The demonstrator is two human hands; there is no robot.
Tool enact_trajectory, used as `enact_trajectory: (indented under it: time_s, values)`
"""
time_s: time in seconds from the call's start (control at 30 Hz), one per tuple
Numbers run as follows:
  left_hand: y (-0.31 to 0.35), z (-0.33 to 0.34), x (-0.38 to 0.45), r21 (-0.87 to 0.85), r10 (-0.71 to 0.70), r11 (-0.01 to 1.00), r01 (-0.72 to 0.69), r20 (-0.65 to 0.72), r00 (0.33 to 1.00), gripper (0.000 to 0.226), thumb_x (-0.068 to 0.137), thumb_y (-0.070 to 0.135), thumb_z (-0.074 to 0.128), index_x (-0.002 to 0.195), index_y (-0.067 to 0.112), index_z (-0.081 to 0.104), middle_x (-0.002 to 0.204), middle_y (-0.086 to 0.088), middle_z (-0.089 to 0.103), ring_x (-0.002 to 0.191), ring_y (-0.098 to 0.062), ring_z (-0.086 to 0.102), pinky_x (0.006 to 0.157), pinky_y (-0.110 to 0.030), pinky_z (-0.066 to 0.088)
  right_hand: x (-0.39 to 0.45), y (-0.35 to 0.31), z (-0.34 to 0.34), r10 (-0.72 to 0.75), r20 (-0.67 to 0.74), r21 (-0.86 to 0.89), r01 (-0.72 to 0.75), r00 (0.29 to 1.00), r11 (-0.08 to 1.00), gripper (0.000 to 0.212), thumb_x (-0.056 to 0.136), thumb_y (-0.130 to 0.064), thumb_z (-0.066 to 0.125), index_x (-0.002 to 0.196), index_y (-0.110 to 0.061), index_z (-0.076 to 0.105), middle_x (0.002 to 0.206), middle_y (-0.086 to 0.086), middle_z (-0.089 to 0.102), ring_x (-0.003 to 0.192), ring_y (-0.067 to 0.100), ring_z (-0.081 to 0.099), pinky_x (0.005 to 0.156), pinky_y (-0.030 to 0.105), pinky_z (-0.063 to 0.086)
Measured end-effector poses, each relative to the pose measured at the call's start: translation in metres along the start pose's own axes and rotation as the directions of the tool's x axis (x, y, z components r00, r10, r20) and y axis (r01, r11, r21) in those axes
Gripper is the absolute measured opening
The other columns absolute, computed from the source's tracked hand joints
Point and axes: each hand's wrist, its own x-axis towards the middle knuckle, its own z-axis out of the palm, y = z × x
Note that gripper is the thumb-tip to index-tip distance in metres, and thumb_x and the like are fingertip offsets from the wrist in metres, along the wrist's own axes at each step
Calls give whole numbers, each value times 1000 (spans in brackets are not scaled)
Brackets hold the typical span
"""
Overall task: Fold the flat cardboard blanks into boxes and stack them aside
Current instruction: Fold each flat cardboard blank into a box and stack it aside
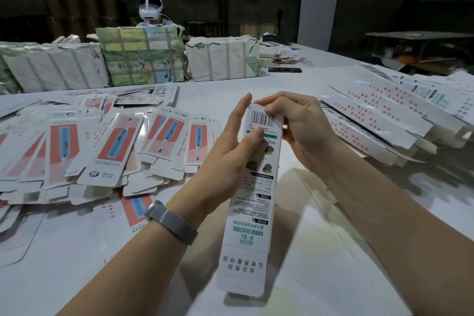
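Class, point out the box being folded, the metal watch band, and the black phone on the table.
box [254, 202]: head view, printed back panel.
watch band [174, 222]: head view, mesh strap.
phone [284, 69]: head view, dark top face.

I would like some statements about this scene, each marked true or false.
1. Both hands hold one long box. True.
2. The left hand wears a wrist band. True.
3. The flat blanks lie to the right. False: they lie to the left; folded boxes are stacked on the right.
4. The right hand works at the box's near end. False: its fingers pinch the far end, by the barcode.
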Motion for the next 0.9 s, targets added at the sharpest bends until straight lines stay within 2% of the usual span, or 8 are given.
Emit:
enact_trajectory:
  time_s: [0.1,0.2,0.3,0.43,0.6,0.73,0.9]
  values:
    - [-1,0,1,-4,1,1000,-1,2,1000,52,91,51,51,136,69,32,99,2,73,90,-33,73,75,-47,62,1,-2,-2,28,20,-7,-28,999,1000,24,90,2,52,79,-6,72,67,5,68,64,15,64,53,21,50]
    - [-2,-3,1,-18,12,1000,-12,14,1000,49,92,49,52,135,65,35,101,0,74,89,-34,73,71,-41,61,1,-4,-5,41,58,-13,-40,997,999,25,90,2,53,77,-8,71,68,4,68,67,17,64,56,25,54]
    - [-1,-4,1,-24,11,1000,-10,43,999,48,93,47,52,134,65,35,103,-1,73,88,-32,74,68,-36,60,1,-6,-7,27,67,-31,-25,997,999,28,91,2,53,74,-10,71,67,4,69,69,19,65,59,28,55]
    - [0,-5,2,-43,16,999,-14,45,999,43,97,44,50,135,60,37,103,-6,74,88,-36,73,67,-37,60,2,-4,-8,-6,80,-69,11,997,998,26,92,0,53,77,-10,72,69,5,69,69,19,66,59,27,57]
    - [1,-8,0,-89,16,996,-12,42,999,38,104,35,47,134,57,40,99,-9,73,84,-33,73,61,-30,57,2,-6,-13,43,178,12,-46,983,999,24,93,-2,52,84,-7,74,74,6,71,75,20,68,63,32,59]
    - [2,-8,0,-110,-4,994,13,88,996,42,103,34,49,136,58,40,103,-9,74,85,-32,72,62,-31,58,3,-4,-15,62,154,55,-72,986,996,31,92,0,51,74,-11,75,72,6,70,74,20,67,63,31,58]
    - [1,-9,0,-76,-23,997,33,123,992,52,94,40,54,134,68,35,115,-2,72,89,-32,73,70,-38,61,2,1,-11,41,89,8,-42,995,999,27,90,1,53,74,-8,73,69,6,70,66,16,67,56,29,56]
